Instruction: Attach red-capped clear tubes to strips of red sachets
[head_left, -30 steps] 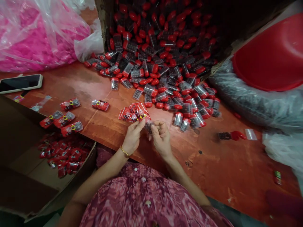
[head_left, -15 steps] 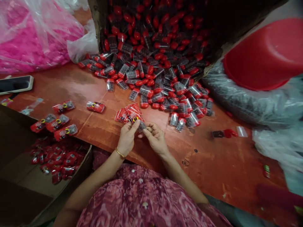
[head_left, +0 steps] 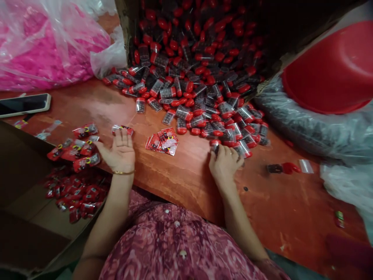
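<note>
My left hand [head_left: 120, 151] is open, palm up and fingers stretched out, with nothing in it. Its fingertips overlap a red packet [head_left: 127, 130] on the table; just left of the thumb lie several more packets [head_left: 76, 149] with red printed cards and dark contents. My right hand [head_left: 225, 160] has its fingers curled over a small clear container with a red cap [head_left: 215, 144] at the near edge of a large heap of such containers [head_left: 201, 105]. The hand hides part of that container. Between my hands lies a fanned stack of red printed cards [head_left: 163, 140].
An open carton [head_left: 124, 37] spills the heap onto the table. Lower left, a box [head_left: 62, 227] holds several red packets. A phone [head_left: 25, 105] and a bag of pink pieces [head_left: 46, 50] lie left. At right, a red tub [head_left: 329, 70] rests on a filled plastic bag [head_left: 303, 128].
My hands have parted: the left moved left and opened, the right moved right to the heap's edge. Another packet now lies in the left group. The view shifted slightly.
</note>
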A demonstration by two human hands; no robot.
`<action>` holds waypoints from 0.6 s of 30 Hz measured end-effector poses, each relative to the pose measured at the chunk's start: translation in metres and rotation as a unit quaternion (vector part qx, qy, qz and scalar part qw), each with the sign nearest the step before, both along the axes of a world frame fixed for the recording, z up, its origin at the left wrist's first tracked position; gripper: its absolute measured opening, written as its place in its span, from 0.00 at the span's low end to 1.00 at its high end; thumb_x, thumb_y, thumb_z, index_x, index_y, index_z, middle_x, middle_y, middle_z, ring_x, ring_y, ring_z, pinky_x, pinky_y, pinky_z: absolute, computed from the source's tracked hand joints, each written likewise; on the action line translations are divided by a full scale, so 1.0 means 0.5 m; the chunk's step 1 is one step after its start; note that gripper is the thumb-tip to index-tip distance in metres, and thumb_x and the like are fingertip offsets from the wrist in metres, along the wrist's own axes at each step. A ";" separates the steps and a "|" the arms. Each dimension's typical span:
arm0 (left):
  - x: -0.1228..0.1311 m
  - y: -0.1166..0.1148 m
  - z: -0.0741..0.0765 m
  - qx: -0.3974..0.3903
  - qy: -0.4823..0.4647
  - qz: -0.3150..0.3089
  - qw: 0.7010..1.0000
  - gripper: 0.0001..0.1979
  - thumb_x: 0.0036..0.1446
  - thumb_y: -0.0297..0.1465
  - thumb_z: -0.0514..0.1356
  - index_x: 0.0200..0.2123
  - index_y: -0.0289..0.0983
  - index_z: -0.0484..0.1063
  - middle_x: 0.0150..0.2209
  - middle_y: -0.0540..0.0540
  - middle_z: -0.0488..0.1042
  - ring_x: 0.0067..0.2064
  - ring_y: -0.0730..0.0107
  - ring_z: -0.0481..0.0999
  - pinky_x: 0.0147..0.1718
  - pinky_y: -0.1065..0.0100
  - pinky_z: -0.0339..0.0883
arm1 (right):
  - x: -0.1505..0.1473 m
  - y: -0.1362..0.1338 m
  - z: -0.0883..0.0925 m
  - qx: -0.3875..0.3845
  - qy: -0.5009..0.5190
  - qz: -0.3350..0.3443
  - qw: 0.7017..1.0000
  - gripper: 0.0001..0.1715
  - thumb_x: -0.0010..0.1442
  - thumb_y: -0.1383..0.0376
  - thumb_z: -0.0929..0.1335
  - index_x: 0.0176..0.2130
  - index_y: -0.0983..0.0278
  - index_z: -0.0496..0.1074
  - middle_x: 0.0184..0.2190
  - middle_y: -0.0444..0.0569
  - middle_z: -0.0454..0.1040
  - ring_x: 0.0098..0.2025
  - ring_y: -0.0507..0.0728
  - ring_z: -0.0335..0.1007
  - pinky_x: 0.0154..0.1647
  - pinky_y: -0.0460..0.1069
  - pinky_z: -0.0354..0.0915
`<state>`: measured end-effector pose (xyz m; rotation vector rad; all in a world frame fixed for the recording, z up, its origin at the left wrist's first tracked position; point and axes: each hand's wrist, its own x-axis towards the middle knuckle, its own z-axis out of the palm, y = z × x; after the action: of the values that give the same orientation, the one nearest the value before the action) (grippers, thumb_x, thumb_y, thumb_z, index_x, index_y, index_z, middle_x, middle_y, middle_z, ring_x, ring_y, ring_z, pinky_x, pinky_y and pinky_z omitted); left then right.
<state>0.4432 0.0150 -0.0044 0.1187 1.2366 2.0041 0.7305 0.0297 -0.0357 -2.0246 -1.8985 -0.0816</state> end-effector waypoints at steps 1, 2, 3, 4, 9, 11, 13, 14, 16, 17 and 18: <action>0.013 0.003 -0.004 -0.013 0.021 -0.031 0.999 0.25 0.50 0.56 0.50 0.31 0.41 0.72 0.43 0.45 0.77 0.52 0.67 0.72 0.47 0.68 0.67 | -0.004 -0.005 -0.008 -0.003 -0.006 0.036 0.999 0.20 0.59 0.65 0.61 0.48 0.70 0.69 0.47 0.64 0.72 0.52 0.70 0.60 0.53 0.67 0.46; 0.032 0.007 -0.007 -0.031 0.054 -0.066 0.996 0.25 0.49 0.55 0.52 0.32 0.40 0.73 0.43 0.42 0.77 0.51 0.64 0.73 0.46 0.65 0.68 | -0.011 -0.011 -0.015 -0.005 -0.009 0.074 0.997 0.20 0.59 0.66 0.60 0.49 0.68 0.68 0.48 0.62 0.72 0.53 0.68 0.60 0.54 0.66 0.46; 0.053 0.013 -0.011 -0.055 0.104 -0.109 0.987 0.23 0.48 0.53 0.56 0.34 0.39 0.74 0.43 0.41 0.77 0.49 0.61 0.74 0.47 0.62 0.67 | -0.020 -0.017 -0.020 -0.007 -0.008 0.110 0.994 0.20 0.60 0.67 0.59 0.51 0.67 0.68 0.50 0.59 0.72 0.53 0.66 0.60 0.54 0.64 0.46; 0.074 0.021 -0.015 -0.077 0.183 -0.148 0.969 0.21 0.47 0.49 0.59 0.35 0.39 0.75 0.43 0.40 0.77 0.50 0.59 0.73 0.49 0.59 0.66 | -0.029 -0.022 -0.023 -0.009 -0.005 0.139 0.990 0.21 0.60 0.68 0.58 0.51 0.66 0.67 0.50 0.57 0.71 0.53 0.64 0.60 0.54 0.62 0.47; 0.116 0.065 -0.030 -0.161 0.603 -0.260 0.736 0.14 0.45 0.37 0.65 0.38 0.42 0.78 0.58 0.41 0.66 0.64 0.47 0.52 0.61 0.45 0.41 | -0.046 -0.033 -0.032 0.000 0.024 0.184 0.983 0.22 0.61 0.61 0.60 0.53 0.67 0.65 0.51 0.58 0.70 0.52 0.62 0.61 0.53 0.58 0.53; 0.111 0.075 -0.036 -0.200 0.659 -0.278 0.670 0.11 0.47 0.36 0.64 0.37 0.43 0.79 0.58 0.42 0.66 0.65 0.44 0.50 0.60 0.42 0.38 | -0.042 -0.031 -0.036 0.014 0.035 0.186 0.982 0.23 0.61 0.59 0.60 0.52 0.67 0.66 0.51 0.58 0.70 0.52 0.62 0.61 0.53 0.58 0.54; 0.106 0.077 -0.042 -0.221 0.679 -0.279 0.642 0.09 0.51 0.35 0.61 0.35 0.43 0.79 0.56 0.42 0.68 0.64 0.44 0.51 0.60 0.41 0.38 | -0.038 -0.029 -0.037 0.027 0.041 0.191 0.980 0.23 0.61 0.58 0.61 0.52 0.67 0.66 0.50 0.58 0.71 0.52 0.62 0.62 0.53 0.57 0.55; 0.105 0.077 -0.045 -0.222 0.684 -0.273 0.639 0.09 0.52 0.35 0.60 0.34 0.43 0.80 0.55 0.42 0.69 0.64 0.44 0.52 0.60 0.42 0.39 | -0.037 -0.029 -0.035 0.033 0.044 0.191 0.980 0.22 0.61 0.58 0.61 0.51 0.67 0.67 0.50 0.58 0.71 0.52 0.63 0.62 0.53 0.57 0.55; 0.105 0.074 -0.049 -0.218 0.684 -0.261 0.646 0.10 0.53 0.35 0.59 0.34 0.43 0.80 0.54 0.42 0.70 0.64 0.45 0.53 0.60 0.42 0.39 | -0.038 -0.029 -0.025 0.047 0.054 0.184 0.980 0.20 0.61 0.58 0.62 0.49 0.65 0.69 0.50 0.57 0.71 0.52 0.63 0.63 0.53 0.58 0.55; 0.105 0.071 -0.049 -0.214 0.679 -0.255 0.654 0.10 0.53 0.35 0.58 0.34 0.43 0.80 0.54 0.42 0.70 0.63 0.44 0.54 0.59 0.42 0.40 | -0.041 -0.030 -0.018 0.052 0.067 0.181 0.980 0.19 0.61 0.58 0.62 0.47 0.64 0.70 0.49 0.57 0.71 0.52 0.63 0.63 0.53 0.58 0.55; 0.106 0.069 -0.048 -0.210 0.672 -0.248 0.666 0.10 0.53 0.36 0.58 0.34 0.43 0.80 0.54 0.42 0.71 0.63 0.44 0.55 0.59 0.41 0.41 | -0.047 -0.031 -0.009 0.055 0.089 0.182 0.978 0.17 0.61 0.59 0.62 0.46 0.64 0.70 0.48 0.56 0.72 0.51 0.63 0.64 0.53 0.58 0.55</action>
<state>0.4960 0.0493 -0.0284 1.7358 2.1248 0.8565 0.7071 0.0140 -0.0403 -1.5305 -2.0631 0.0847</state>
